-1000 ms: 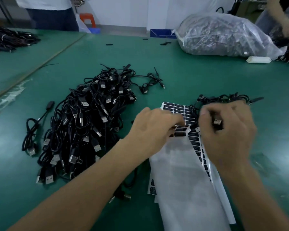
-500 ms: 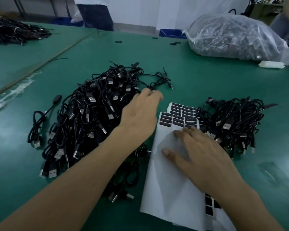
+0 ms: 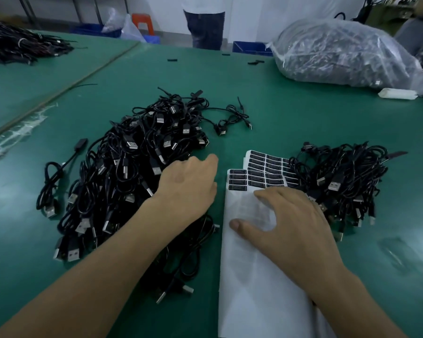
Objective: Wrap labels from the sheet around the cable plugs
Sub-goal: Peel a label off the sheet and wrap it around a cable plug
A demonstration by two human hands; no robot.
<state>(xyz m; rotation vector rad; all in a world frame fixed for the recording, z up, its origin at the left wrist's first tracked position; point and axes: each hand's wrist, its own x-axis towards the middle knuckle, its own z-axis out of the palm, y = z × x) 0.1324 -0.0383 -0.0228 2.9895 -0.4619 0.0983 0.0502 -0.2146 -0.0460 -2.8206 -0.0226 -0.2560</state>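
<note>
Hands at work on the green desk.
The right hand lies spread flat on the label sheet near the front edge, holding nothing; labels sit at its far end, between the big cable pile and the small cable pile. The left hand touches the big cable pile; whether it grips a cable I cannot tell.

Faint print on the black labels of the sheet; none legible
</note>
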